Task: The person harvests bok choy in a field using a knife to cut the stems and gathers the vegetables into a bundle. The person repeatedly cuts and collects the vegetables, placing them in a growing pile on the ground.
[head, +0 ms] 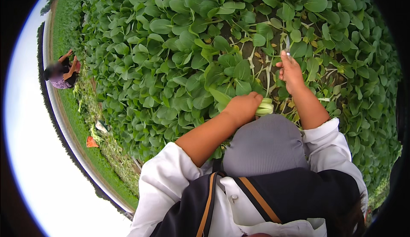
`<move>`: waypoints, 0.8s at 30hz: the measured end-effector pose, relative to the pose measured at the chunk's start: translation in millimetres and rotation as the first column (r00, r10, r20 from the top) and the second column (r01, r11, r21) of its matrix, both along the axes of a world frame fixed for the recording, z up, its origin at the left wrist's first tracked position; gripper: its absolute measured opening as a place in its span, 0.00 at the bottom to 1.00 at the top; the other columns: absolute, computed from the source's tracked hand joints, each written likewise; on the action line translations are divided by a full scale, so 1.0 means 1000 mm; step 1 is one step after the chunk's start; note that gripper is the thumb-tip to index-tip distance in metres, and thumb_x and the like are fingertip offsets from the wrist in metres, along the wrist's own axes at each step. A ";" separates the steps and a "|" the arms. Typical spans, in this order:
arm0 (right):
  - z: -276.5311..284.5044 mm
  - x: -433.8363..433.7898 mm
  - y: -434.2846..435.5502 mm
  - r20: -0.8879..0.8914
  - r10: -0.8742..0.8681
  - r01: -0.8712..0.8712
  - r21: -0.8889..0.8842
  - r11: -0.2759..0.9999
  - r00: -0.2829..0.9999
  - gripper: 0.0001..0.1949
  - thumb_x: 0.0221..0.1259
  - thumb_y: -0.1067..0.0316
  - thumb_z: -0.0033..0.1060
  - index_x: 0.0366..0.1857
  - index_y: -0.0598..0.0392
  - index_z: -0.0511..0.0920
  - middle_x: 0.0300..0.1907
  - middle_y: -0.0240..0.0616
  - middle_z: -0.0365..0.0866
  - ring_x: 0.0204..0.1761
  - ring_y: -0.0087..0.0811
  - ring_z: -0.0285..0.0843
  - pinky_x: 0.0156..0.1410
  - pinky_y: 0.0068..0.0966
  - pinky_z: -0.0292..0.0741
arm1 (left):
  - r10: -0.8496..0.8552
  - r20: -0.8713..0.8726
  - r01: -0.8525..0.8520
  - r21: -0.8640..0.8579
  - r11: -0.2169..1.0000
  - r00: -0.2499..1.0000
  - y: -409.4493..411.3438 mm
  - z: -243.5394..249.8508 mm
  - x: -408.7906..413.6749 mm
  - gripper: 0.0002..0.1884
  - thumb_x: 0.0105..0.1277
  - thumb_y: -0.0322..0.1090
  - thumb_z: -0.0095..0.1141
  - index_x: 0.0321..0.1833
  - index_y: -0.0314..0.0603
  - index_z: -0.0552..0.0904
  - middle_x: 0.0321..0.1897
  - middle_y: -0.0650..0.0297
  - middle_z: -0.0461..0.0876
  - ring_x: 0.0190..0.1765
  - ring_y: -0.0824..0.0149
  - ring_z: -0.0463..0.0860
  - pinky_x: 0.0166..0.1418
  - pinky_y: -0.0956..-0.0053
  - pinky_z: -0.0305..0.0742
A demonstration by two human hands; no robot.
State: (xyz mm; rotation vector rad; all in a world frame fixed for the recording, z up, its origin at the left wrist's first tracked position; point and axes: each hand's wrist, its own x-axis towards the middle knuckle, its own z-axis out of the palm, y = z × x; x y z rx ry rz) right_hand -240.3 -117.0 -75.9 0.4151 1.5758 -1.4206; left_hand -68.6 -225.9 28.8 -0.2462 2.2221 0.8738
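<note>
My left hand (244,107) is closed around a cut head of bok choy (266,106). Its pale stem base points right, just above my grey-clad knee, and its leaves spread out on the other side of the fist. Ahead and to the right, my right hand (291,72) grips a small knife (287,44) with the blade pointing away from me. Most of the knife's handle is hidden in the fist. Around the blade lie bare soil (261,61), loose pale stalks and yellowed leaves.
Dense bok choy plants (179,44) fill the bed ahead and to both sides. At far left a person (62,72) crouches at the bed's edge. An orange bag or container (91,141) and a whitish sack-like object (101,126) lie along the littered strip (112,153).
</note>
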 end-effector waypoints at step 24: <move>-0.047 0.085 -0.019 -0.519 0.834 -0.866 0.313 0.391 0.189 0.29 0.68 0.68 0.49 0.75 0.45 0.61 0.52 0.51 0.78 0.53 0.52 0.77 0.58 0.41 0.75 | 0.149 0.158 -0.072 -0.413 0.908 0.976 -0.060 -0.022 0.060 0.29 0.60 0.28 0.58 0.67 0.44 0.73 0.74 0.55 0.65 0.56 0.54 0.83 0.60 0.62 0.79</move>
